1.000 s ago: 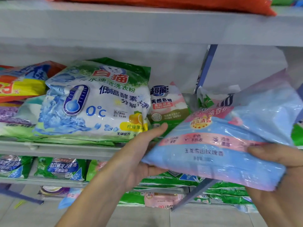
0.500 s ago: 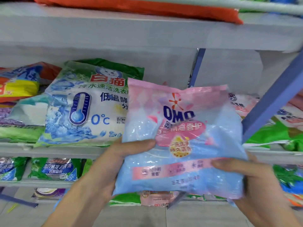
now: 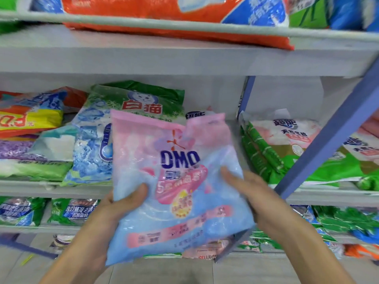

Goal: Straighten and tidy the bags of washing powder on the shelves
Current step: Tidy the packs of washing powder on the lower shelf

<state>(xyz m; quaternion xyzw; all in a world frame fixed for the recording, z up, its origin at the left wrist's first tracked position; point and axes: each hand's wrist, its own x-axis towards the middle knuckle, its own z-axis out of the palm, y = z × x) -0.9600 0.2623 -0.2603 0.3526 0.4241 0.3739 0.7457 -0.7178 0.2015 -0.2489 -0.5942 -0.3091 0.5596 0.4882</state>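
I hold a pink and blue OMO bag of washing powder (image 3: 174,181) upright in front of the middle shelf (image 3: 51,188). My left hand (image 3: 121,208) grips its left edge, thumb on the front. My right hand (image 3: 252,193) grips its right edge, thumb pressed on the front. Behind it a green and white bag with a thermometer print (image 3: 98,136) leans on the shelf. Part of a small bag (image 3: 195,115) shows above the OMO bag's top edge.
Green and pink bags (image 3: 287,148) lie stacked at the right behind a blue slanted strut (image 3: 332,130). Yellow, purple and white bags (image 3: 30,140) pile at the left. An orange bag (image 3: 164,21) overhangs the top shelf. Lower shelves hold several green bags (image 3: 71,211).
The OMO bag has turned from lying sideways at the right to upright and centred, then risen slightly. My right hand slid up its right edge. The view tilted upward.
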